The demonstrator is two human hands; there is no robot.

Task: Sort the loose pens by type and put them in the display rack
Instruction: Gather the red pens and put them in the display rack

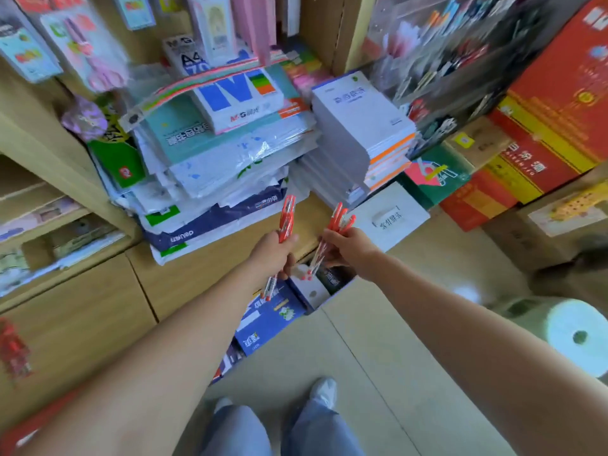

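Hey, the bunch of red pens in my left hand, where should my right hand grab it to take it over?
Likely by the capped ends of the left bunch of red pens, which stand clear above the left hand. Come from the right, fingers across the near-upright barrels.

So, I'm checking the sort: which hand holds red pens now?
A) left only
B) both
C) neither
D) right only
B: the left hand grips one red pen bunch, and the right hand grips a second red pen bunch.
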